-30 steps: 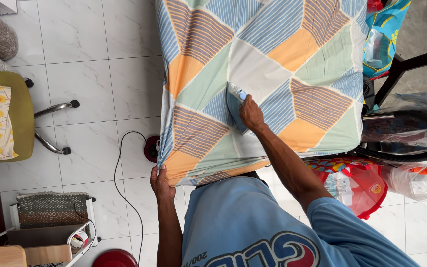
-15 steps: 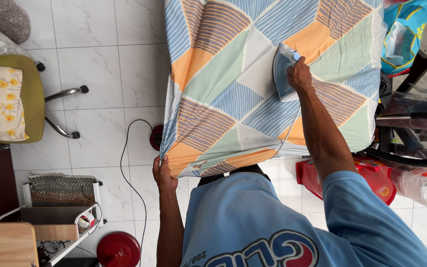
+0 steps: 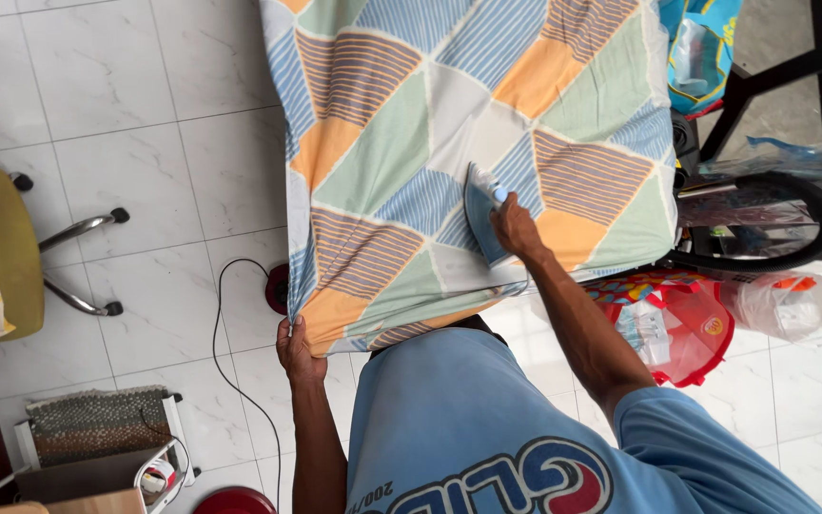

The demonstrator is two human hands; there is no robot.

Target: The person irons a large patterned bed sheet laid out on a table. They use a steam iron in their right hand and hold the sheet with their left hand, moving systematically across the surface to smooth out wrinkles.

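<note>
Broadly, patterned cloth point(image 3: 411, 162) lies seemingly smooth under iron point(image 3: 480, 211).

Clear plastic bag point(image 3: 790, 305) and red bag point(image 3: 677, 328) on the floor, right

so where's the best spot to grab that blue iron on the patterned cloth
Probably the handle along the top of the blue clothes iron, from above and from the person's side. Its flat sole lies on the patterned cloth, tip pointing away, and the right hand already grips its near end.
</note>
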